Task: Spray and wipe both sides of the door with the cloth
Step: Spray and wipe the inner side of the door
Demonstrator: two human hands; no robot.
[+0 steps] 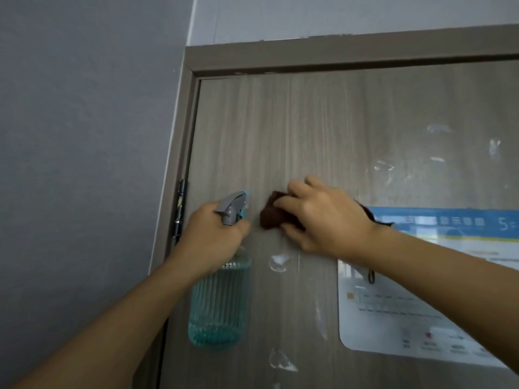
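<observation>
A grey-brown wood-grain door [323, 130] fills the right of the view, closed in its frame. My left hand [210, 242] grips the neck of a ribbed, clear blue spray bottle [219, 307] with a grey trigger head, held upright near the door's hinge side. My right hand [320, 217] presses a dark brown cloth [271, 216] flat against the door, just right of the bottle's nozzle. Most of the cloth is hidden under my fingers.
A blue and white printed notice [421, 304] is stuck to the door below my right forearm. Bits of clear tape residue [278, 262] dot the panel. A dark hinge [179, 209] sits on the left frame [179, 153]. A grey wall [84, 136] is to the left.
</observation>
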